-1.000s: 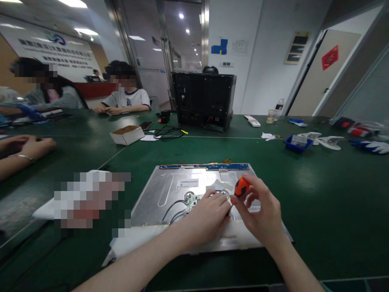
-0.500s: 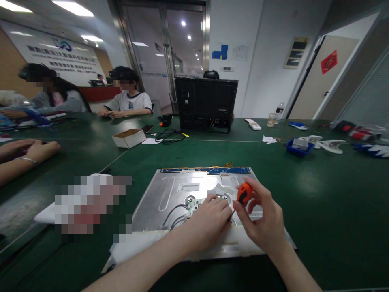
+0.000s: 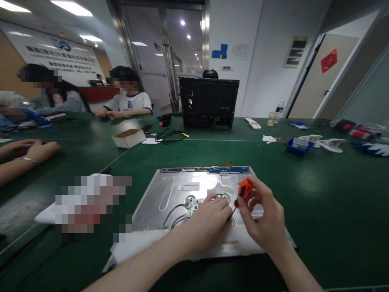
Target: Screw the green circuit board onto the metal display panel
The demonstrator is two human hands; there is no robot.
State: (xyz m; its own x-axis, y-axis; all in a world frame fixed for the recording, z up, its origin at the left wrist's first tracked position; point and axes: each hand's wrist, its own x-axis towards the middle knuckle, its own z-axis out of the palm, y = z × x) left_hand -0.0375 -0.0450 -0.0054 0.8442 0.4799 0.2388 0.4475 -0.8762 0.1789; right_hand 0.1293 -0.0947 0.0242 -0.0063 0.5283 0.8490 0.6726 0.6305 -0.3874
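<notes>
In my right hand point(image 3: 266, 219), an orange and black screwdriver point(image 3: 244, 191) is pinched by its handle between thumb and fingers. Its thin shaft slants down to the left, toward the fingers of my left hand point(image 3: 209, 221). That hand is closed with curled fingers over a small green circuit board point(image 3: 192, 206); its fingertips and whatever they hold are hidden. Both hands are above a silver display panel point(image 3: 170, 190) lying flat on the table. A blue circuit strip point(image 3: 194, 170) runs along the panel's far edge. Dark cables point(image 3: 174, 211) curve from the green board.
Pixelated white packaging point(image 3: 88, 202) lies left of the panel. Beyond it are a co-worker's hands point(image 3: 39, 152). A white open box point(image 3: 129, 138), black cables point(image 3: 170, 136) and a black monitor housing point(image 3: 209, 103) stand farther back. A blue tray point(image 3: 299, 147) sits at right.
My right fingers have shifted on the screwdriver, and its handle has turned and tilted a little. My left hand stays put. The black monitor housing at the back has moved slightly.
</notes>
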